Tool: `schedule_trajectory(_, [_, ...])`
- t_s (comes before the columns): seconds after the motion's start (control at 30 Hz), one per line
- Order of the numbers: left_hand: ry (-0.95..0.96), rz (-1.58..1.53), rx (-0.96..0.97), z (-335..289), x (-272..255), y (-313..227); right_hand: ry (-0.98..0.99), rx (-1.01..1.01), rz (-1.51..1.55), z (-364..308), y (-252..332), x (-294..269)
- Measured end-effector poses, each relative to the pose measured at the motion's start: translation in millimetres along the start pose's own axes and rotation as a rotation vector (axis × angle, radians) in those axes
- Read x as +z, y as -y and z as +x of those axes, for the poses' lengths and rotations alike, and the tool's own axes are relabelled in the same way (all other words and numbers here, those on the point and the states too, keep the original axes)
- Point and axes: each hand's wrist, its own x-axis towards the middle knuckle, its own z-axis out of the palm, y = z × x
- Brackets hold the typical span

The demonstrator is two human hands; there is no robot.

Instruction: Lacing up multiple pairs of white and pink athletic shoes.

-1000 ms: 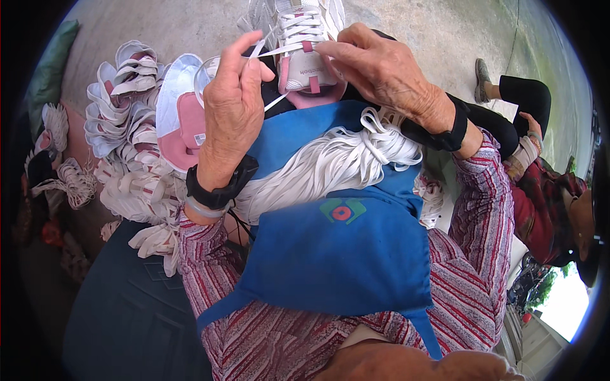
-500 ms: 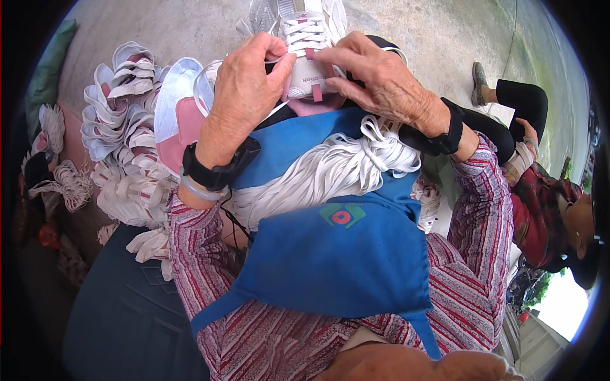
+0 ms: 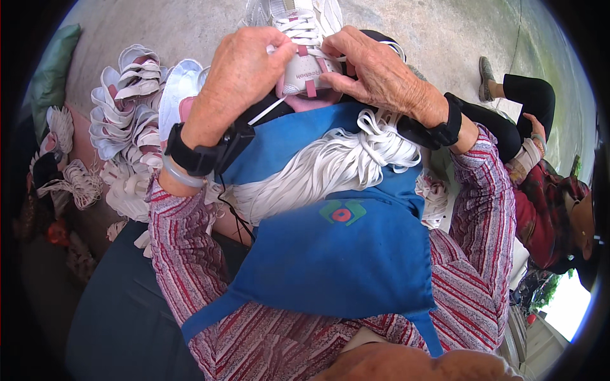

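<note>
Grey concrete floor fills the far part of the view, outdoors in daylight, with a strip of grass along the far right edge. No counter shows; the work sits on the person's lap, which is covered by a blue apron over a red-and-white striped shirt.

At the far middle, a white and pink shoe rests at the top of the apron, toe pointing away. The left hand is curled over the shoe's left side, fingers narrow and pinching a white lace that runs out from under the palm toward the near left. The right hand closes on the shoe's right side, fingertips pressed at the laced part beside the tongue. Both wrists wear black bands.

A bundle of white laces lies across the apron just near the hands, looped at its right end.

On the floor to the left, a heap of white shoe pieces is stacked close together, with another pink-lined shoe just beside the left wrist. A green cushion lies at the far left.

At the right, another person in a red patterned top and black trousers sits well apart from the shoe.
</note>
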Motion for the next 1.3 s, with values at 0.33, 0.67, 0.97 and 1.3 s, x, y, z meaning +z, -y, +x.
schedule_trajectory(0.33, [-0.179,0.581,0.767,5.8,-6.4,17.5,-0.017,-0.01,-0.036,2.1,-1.2,-1.6])
schedule_trajectory(0.67, [-0.153,0.707,0.912,-5.6,-17.6,29.0,0.01,-0.002,0.049,-1.2,1.4,-7.5])
schedule_trajectory(0.97, [-0.162,0.453,0.456,-51.3,-23.7,47.5,0.053,0.056,-0.034,-10.6,-4.5,-20.7])
schedule_trajectory(1.3, [-0.304,0.032,0.281,-24.7,12.7,15.8,0.021,0.031,-0.228,-5.9,-9.8,-10.1])
